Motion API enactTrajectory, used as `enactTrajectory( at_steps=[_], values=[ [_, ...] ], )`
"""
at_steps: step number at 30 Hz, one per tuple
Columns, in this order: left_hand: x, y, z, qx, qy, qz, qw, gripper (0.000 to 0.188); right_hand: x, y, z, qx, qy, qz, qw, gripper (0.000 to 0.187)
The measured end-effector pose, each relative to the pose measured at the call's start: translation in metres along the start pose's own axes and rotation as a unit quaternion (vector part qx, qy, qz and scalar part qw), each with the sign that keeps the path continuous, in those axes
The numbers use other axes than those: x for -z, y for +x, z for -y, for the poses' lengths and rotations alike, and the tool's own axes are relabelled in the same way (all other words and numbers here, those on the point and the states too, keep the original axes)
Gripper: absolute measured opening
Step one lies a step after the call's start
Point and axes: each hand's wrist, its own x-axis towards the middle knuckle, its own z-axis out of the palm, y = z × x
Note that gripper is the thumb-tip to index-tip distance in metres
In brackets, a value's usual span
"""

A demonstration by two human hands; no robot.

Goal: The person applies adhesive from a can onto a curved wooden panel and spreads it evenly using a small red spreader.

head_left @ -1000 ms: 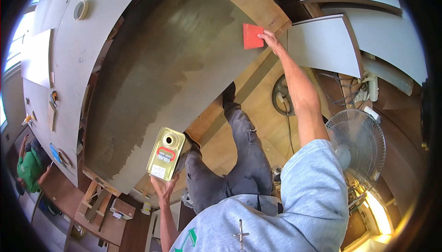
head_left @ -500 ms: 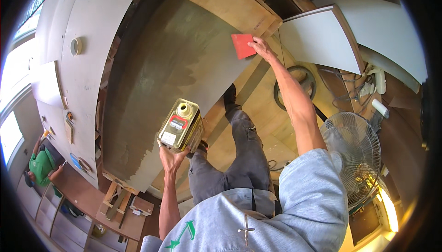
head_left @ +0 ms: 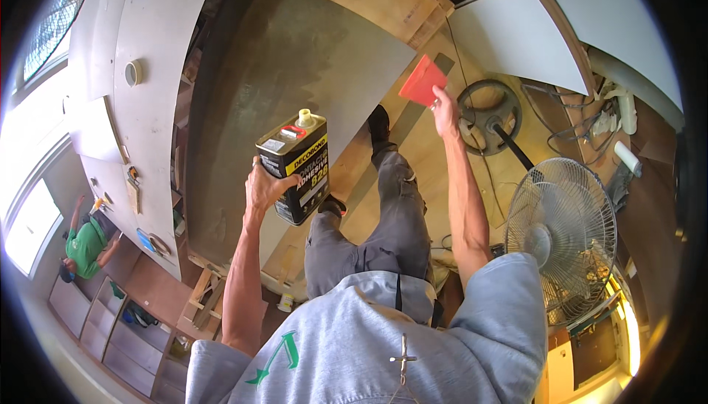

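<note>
- Shirt (head_left: 346,326), grey and loose, is the closest thing I see, with a little metal cross (head_left: 403,358) on its front
- Two legs in dark grey trousers (head_left: 394,219) stretch away from me over a wooden floor (head_left: 435,160)
- I see the left hand (head_left: 263,188) wrapped round the side of a black and gold can (head_left: 304,171), with the thumb across its front; the can leans a bit, its short spout points up, and it shows in front of a big board (head_left: 243,109)
- I see the right hand (head_left: 445,112) pinching a flat red scraper (head_left: 423,81) by one edge, and the scraper shows just past the board's right edge
- Big and flat, the board is dark on its left and paler on its right, and I cannot tell if the can touches it
- On my right is a fan (head_left: 560,234) with a wire cage, near a round black base (head_left: 495,118)
- Farther off at top right I see a white panel (head_left: 523,35)
- Far left, a ring of tape (head_left: 139,72) sits on a long pale table (head_left: 158,31), and a person in a green top (head_left: 85,249) is past its end
</note>
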Motion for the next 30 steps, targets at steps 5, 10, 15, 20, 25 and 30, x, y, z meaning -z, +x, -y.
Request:
enactTrajectory(
  at_steps=[5,10,15,20,25,30],
  values=[
    [0.011,0.005,-0.013,0.006,0.038,0.009,0.999,0.092,-0.046,-0.079,-0.035,-0.164,-0.029,0.24,0.956,0.039],
    [0.012,0.016,-0.036,-0.028,0.058,0.042,0.997,0.092,-0.091,-0.097,-0.112,-0.024,-0.255,0.454,0.853,0.042],
    [0.022,0.023,-0.046,-0.015,0.124,0.049,0.991,0.098,-0.126,-0.122,-0.124,-0.06,-0.178,0.493,0.85,0.036],
    [0.036,0.02,-0.055,-0.027,0.171,0.042,0.984,0.101,-0.141,-0.144,-0.112,-0.078,-0.112,0.459,0.878,0.033],
    [0.05,0.012,-0.072,0.015,0.188,0.061,0.98,0.1,-0.147,-0.147,-0.105,-0.092,-0.106,0.47,0.871,0.031],
    [0.043,0.015,-0.038,0.006,0.152,0.046,0.987,0.101,-0.15,-0.137,-0.123,0.013,-0.115,0.534,0.838,0.029]
  ],
)
